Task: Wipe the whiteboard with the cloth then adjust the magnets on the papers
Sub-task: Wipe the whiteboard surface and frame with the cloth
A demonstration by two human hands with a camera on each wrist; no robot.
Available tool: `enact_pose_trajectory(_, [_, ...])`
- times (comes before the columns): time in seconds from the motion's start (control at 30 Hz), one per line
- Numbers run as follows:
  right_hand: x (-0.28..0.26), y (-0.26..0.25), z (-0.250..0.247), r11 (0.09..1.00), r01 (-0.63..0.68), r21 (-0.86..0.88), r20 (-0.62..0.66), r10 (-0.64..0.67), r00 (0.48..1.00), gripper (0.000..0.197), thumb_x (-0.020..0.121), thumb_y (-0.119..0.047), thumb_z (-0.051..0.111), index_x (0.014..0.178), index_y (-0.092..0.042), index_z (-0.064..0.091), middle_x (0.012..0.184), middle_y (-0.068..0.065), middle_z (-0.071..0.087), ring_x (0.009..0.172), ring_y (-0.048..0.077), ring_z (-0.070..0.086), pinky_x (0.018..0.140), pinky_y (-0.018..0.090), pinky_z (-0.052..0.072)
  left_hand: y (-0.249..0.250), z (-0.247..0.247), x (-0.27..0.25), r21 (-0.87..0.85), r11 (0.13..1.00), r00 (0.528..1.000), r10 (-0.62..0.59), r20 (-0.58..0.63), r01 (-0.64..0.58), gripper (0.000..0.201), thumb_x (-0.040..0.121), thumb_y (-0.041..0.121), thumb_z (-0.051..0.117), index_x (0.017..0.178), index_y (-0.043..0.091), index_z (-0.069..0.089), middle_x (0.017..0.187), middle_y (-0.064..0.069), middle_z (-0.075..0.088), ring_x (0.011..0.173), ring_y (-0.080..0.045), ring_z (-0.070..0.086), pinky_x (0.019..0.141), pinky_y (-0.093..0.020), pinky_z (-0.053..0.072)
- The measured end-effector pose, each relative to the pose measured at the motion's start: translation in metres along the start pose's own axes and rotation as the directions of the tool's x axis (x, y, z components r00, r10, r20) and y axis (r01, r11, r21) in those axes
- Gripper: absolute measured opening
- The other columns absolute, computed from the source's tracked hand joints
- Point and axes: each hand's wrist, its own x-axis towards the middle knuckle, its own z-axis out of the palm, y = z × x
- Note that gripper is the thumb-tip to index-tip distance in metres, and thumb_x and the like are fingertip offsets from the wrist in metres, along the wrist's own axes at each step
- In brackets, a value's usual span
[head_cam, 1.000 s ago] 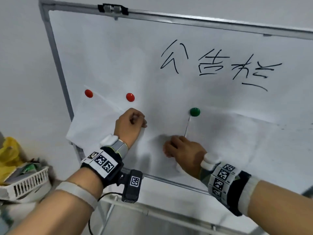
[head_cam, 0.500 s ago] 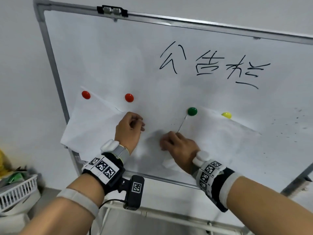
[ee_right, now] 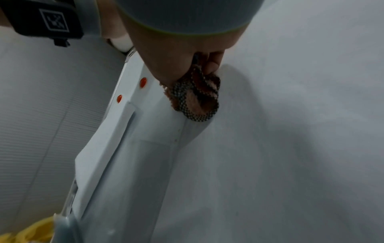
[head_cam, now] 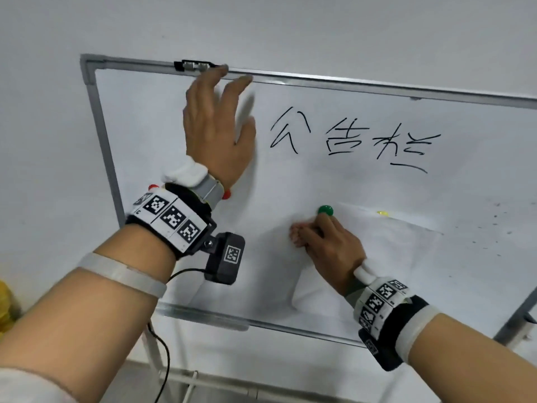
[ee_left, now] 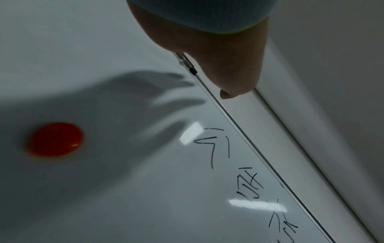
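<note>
The whiteboard [head_cam: 363, 91] carries black handwritten characters [head_cam: 348, 141]. My left hand [head_cam: 229, 97] is raised in front of it with straight, spread fingers reaching the top frame and holds nothing. My right hand [head_cam: 308, 234] grips a bunched pink and checked cloth [ee_right: 197, 100] and presses it on the board just below the green magnet [head_cam: 325, 210]. That magnet and a yellow magnet [head_cam: 382, 213] hold the right paper [head_cam: 383, 257]. Two red magnets [head_cam: 226, 194] [ee_right: 119, 98] peek out behind my left wrist; the left paper [ee_right: 116, 131] shows only in the right wrist view.
A black and metal clip [head_cam: 191, 66] sits on the top frame by my left fingertips. Dark specks [head_cam: 494, 219] dot the board at the right. The board's stand [head_cam: 162, 370] runs below, and something yellow [head_cam: 4, 306] lies at the far left.
My left hand has left the left paper, risen to the board's top edge and spread its fingers. My right hand with the cloth has slid up to just under the green magnet.
</note>
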Motion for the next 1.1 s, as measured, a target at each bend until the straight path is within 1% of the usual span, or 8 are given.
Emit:
enact_pose_trajectory(0.17, [-0.009,0.006,-0.007,0.997,0.029,-0.066,-0.004,-0.03,1.0,0.011,0.083,-0.006,0.069,0.092,-0.01,0.066,0.09,0.008,0.054,0.078,0.027,0.054,0.048,0.034,0.048,0.016,0.016,0.032,0.103,0.991,0.969,0.055,0.242,-0.082,0.051,0.098,0.034,0.036,0.148,0.027,0.04,0.155,-0.002,0.04,0.15,-0.026,0.025,0.123,-0.056,0.008])
enact_pose_trajectory(0.27, [0.019,0.0,-0.021,0.996,0.036,-0.084,-0.074,-0.042,0.996,0.006,0.088,-0.011,0.06,0.092,-0.013,0.065,0.089,0.005,0.053,0.077,0.025,0.052,0.046,0.033,0.046,0.023,0.017,0.05,0.166,0.983,0.975,0.043,0.218,-0.081,0.046,0.097,0.035,0.032,0.138,0.029,0.052,0.136,0.002,0.055,0.134,-0.027,0.042,0.122,-0.057,0.01])
enact_pose_trajectory(0.5, [0.036,-0.02,-0.008,0.969,0.172,-0.18,-0.061,-0.186,0.981,0.021,0.083,-0.005,0.065,0.101,-0.015,0.059,0.093,0.004,0.057,0.069,0.026,0.051,0.045,0.033,0.041,0.015,0.02,0.068,0.09,0.996,0.957,-0.015,0.289,-0.011,0.042,0.096,0.03,0.032,0.129,0.032,0.058,0.129,0.003,0.058,0.128,-0.03,0.041,0.119,-0.053,0.016])
enact_pose_trajectory(0.57, [0.017,-0.019,0.004,0.971,0.182,-0.154,-0.022,-0.187,0.982,0.017,0.099,-0.01,0.047,0.106,-0.013,0.062,0.097,0.005,0.058,0.072,0.025,0.05,0.049,0.036,0.046,0.015,0.022,0.066,0.068,0.998,0.956,-0.027,0.291,0.007,0.042,0.096,0.027,0.033,0.13,0.032,0.056,0.131,0.004,0.057,0.132,-0.028,0.04,0.122,-0.052,0.009])
enact_pose_trajectory(0.67, [0.006,-0.014,0.009,0.982,0.16,-0.104,-0.05,-0.166,0.985,0.042,0.107,-0.016,0.021,0.109,-0.012,0.062,0.097,0.008,0.06,0.075,0.026,0.049,0.056,0.036,0.048,0.018,0.022,0.064,0.054,0.998,0.963,-0.032,0.267,0.018,0.045,0.092,0.025,0.032,0.13,0.03,0.056,0.13,0.003,0.057,0.133,-0.027,0.038,0.124,-0.05,0.002])
enact_pose_trajectory(0.8, [-0.006,-0.008,0.016,0.965,0.245,-0.095,-0.013,-0.247,0.969,0.024,0.097,-0.008,0.053,0.117,-0.016,0.064,0.114,0.004,0.064,0.08,0.024,0.052,0.061,0.034,0.05,0.017,0.025,0.06,0.051,0.998,0.971,-0.034,0.236,0.022,0.043,0.092,0.025,0.036,0.13,0.028,0.056,0.13,0.002,0.057,0.134,-0.027,0.038,0.124,-0.05,0.001])
enact_pose_trajectory(0.93, [-0.029,-0.007,0.021,0.944,0.329,-0.037,0.097,-0.325,0.941,0.04,0.093,-0.009,0.055,0.132,-0.015,0.059,0.138,0.002,0.059,0.085,0.022,0.057,0.06,0.033,0.054,0.016,0.029,0.06,0.042,0.999,0.97,-0.04,0.24,0.031,0.043,0.092,0.026,0.036,0.13,0.028,0.055,0.131,0.002,0.056,0.136,-0.026,0.036,0.124,-0.049,0.0])
enact_pose_trajectory(1.1, [-0.054,-0.009,0.021,0.982,0.14,-0.123,0.201,-0.113,0.973,0.067,0.08,-0.013,0.057,0.147,-0.015,0.048,0.162,-0.003,0.037,0.067,0.017,0.054,0.045,0.03,0.051,0.016,0.033,0.06,0.058,0.998,0.978,-0.034,0.207,0.022,0.04,0.093,0.028,0.039,0.129,0.026,0.056,0.128,0.0,0.056,0.134,-0.027,0.038,0.122,-0.049,0.0])
